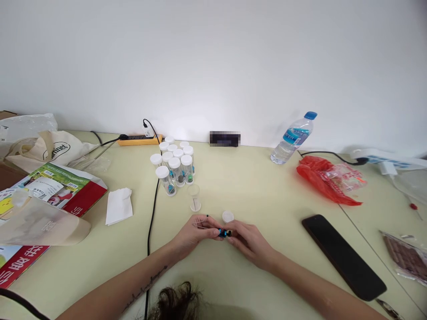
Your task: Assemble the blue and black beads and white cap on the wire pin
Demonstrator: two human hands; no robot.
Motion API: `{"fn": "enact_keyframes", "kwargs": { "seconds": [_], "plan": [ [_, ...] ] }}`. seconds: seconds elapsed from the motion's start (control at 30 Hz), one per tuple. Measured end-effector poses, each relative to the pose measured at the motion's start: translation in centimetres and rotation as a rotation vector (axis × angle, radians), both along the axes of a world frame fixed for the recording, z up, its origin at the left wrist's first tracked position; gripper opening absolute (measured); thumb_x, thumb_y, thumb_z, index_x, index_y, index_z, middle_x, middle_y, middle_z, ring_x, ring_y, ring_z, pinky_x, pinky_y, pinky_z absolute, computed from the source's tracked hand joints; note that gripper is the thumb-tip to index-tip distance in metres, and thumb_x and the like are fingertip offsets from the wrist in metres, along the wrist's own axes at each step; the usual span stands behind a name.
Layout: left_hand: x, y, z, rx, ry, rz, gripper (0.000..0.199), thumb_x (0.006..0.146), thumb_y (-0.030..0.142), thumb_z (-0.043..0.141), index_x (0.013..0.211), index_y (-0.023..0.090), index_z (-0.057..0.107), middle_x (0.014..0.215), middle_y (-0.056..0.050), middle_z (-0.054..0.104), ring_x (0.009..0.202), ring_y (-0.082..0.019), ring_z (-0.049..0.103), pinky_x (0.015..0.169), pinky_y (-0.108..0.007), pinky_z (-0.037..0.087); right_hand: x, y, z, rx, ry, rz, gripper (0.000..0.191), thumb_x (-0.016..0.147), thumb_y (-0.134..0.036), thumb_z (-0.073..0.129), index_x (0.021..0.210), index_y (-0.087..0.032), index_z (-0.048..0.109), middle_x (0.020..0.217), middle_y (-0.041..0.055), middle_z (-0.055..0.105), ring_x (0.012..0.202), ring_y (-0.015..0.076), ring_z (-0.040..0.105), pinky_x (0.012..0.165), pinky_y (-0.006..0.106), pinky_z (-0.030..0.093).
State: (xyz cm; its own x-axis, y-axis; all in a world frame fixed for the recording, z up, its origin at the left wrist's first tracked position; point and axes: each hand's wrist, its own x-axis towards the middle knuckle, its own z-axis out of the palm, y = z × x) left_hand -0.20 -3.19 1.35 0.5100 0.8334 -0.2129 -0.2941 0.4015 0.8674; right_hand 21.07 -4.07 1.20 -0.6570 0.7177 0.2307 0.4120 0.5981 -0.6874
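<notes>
Both hands meet near the table's front middle around a small blue and black object (224, 233). My left hand (196, 232) pinches its left end, and a thin pale string or wire loops over those fingers. The fingertips of my right hand (248, 240) close on the right end. Just beyond the right fingers lies a white round cap (227, 216). A clear uncapped tube (194, 198) stands past my left hand with something thin inside. Farther left is a group of several clear tubes with white caps (176, 164), some holding blue or green items.
A black phone (343, 255) lies at the right, near a red plastic bag (320, 178). A water bottle (293, 138) leans at the back. At the left are a white tissue (119, 206), a plastic pitcher (50, 222), a black cable (152, 213) and an orange power strip (136, 142).
</notes>
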Motion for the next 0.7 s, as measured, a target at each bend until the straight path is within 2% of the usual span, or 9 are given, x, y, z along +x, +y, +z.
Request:
{"fn": "enact_keyframes", "kwargs": {
  "seconds": [0.27,0.43,0.7],
  "plan": [
    [0.03,-0.02,-0.22,-0.002,-0.008,-0.004,0.018,0.066,0.024,0.075,0.081,0.013,0.071,0.080,-0.006,0.068,0.078,-0.018,0.062,0.079,-0.033,0.048,0.04,0.05,-0.20,0.006,0.001,-0.007,0.026,0.096,-0.030,0.038,0.119,-0.021,0.048,0.093,0.0061,0.063,0.073,0.0138,0.056,0.066,0.024,0.044],
    [-0.04,-0.01,-0.43,-0.004,-0.001,-0.009,0.017,0.068,0.022,0.074,0.081,0.013,0.071,0.080,-0.006,0.069,0.076,-0.017,0.062,0.079,-0.031,0.048,0.09,0.00,-0.15,-0.037,-0.037,-0.014,0.027,0.094,-0.031,0.043,0.119,-0.021,0.048,0.087,0.0047,0.062,0.064,0.0120,0.052,0.059,0.022,0.041],
    [-0.10,-0.03,-0.49,-0.009,-0.014,-0.012,0.016,0.068,0.020,0.074,0.082,0.013,0.071,0.081,-0.007,0.069,0.078,-0.017,0.062,0.079,-0.032,0.048,0.13,-0.04,-0.12,-0.044,-0.032,-0.009,0.027,0.094,-0.030,0.044,0.119,-0.022,0.047,0.085,0.0036,0.061,0.066,0.0124,0.052,0.061,0.023,0.041]
  ]
}}
